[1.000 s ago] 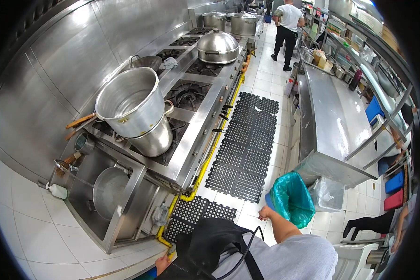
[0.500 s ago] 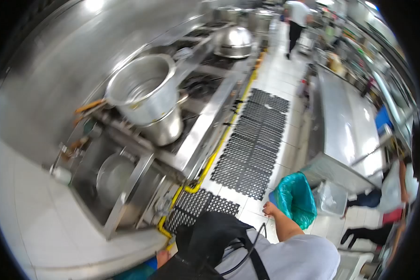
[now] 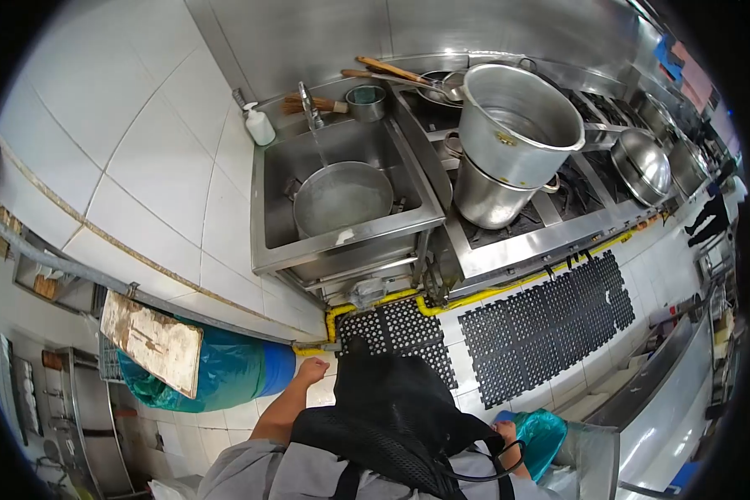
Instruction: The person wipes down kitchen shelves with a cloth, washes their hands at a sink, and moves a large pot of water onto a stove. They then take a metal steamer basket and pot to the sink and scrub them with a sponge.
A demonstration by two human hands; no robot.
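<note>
My left hand, loosely curled with nothing showing in it, hangs by the floor mat and the blue base of a lined bin. Low on the right, my right hand has its fingers curled, beside a bin with a green liner. Ahead, a large round metal pan with cloudy water sits in the steel sink. A thin stream runs into it from the faucet. On the stove at right, a big aluminium pot rests on a smaller steel pot.
Black perforated mats lie along the stove, next to a yellow pipe. A soap bottle and a brush are behind the sink. A worn board lies over the left bin. A steel counter stands at right.
My view has swung left, so the sink is now in front and the stove at right. My left hand has come further into view; the co-worker is now at the far right edge.
</note>
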